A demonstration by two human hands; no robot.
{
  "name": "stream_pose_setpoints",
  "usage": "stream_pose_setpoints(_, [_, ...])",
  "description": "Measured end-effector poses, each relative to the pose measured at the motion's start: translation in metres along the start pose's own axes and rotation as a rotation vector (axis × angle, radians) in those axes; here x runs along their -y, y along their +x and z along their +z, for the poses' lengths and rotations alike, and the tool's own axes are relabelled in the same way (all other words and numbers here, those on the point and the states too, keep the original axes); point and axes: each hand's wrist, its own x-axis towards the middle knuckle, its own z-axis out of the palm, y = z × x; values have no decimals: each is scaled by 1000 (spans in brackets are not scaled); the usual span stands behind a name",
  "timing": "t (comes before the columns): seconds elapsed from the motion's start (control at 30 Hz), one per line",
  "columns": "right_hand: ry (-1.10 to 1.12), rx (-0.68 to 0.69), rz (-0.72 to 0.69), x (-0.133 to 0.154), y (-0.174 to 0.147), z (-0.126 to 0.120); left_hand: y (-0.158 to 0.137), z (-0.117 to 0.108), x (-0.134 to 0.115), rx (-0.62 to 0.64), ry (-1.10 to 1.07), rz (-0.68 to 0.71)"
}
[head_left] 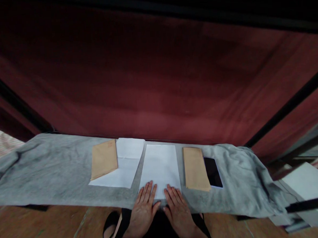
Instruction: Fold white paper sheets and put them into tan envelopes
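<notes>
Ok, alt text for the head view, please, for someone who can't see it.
A person's left hand and right hand rest on the near end of a white sheet on a grey cloth. Brown paper overlaps a creased sheet to the left; more brown paper and a phone lie to the right.

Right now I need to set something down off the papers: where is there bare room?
Grey cloth left of the left envelope pile is bare, as is the stretch right of the phone. The middle is crowded: left hand and right hand rest on the white sheet; narrow strips part it from creased paper and right envelope pile.
</notes>
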Motion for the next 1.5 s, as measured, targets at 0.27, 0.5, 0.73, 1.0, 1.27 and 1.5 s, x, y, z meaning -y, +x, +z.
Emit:
stream_pose_setpoints(0.27, [193,73,86,-12,36,-5,0,-7,9,22,20,13])
stream_pose_setpoints(0.5, [202,213,-101,-25,130,29,0,-1,14,-68,68,112])
stream_pose_setpoints(0.73, [77,217,5,-62,202,58,0,8,22,-140,179,190])
stream_pose_setpoints(1.0, [21,212,194,-96,238,55,3,16,30,-191,232,238])
stream_pose_setpoints(1.27, [136,229,-126,-36,230,72,2,21,29,-191,193,216])
stream_pose_setpoints(1.5, [83,194,163,-73,240,66,-3,22,31,-146,187,212])
